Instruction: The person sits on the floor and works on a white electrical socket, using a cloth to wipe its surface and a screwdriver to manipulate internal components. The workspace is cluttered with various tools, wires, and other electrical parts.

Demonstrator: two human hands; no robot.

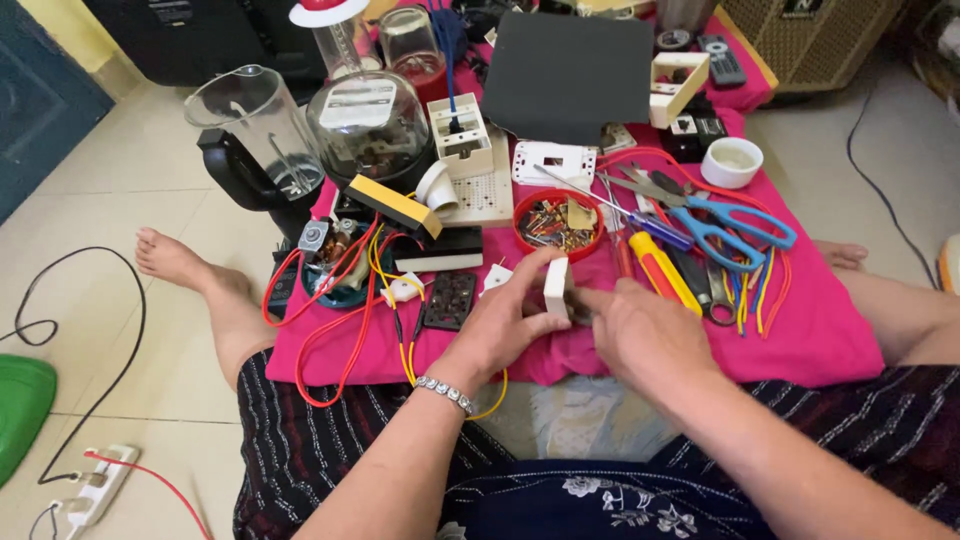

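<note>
My left hand (505, 320) grips a small white plastic block (556, 288), a switch or socket part, held upright above the pink cloth (810, 330). My right hand (645, 335) is closed against the block's right side, its fingertips pinching something small and dark that I cannot make out. A silver bracelet (445, 392) sits on my left wrist. Both hands hover just in front of a red bowl (558, 222) of screws and small parts.
On the cloth lie blue-handled scissors (735, 230), a yellow-handled screwdriver (662, 270), pliers, loose red and yellow wires (345, 300), a black switch plate (450, 298), white socket boxes (460, 135) and blender jars (255, 125). A power strip (95, 490) lies on the tiled floor at left.
</note>
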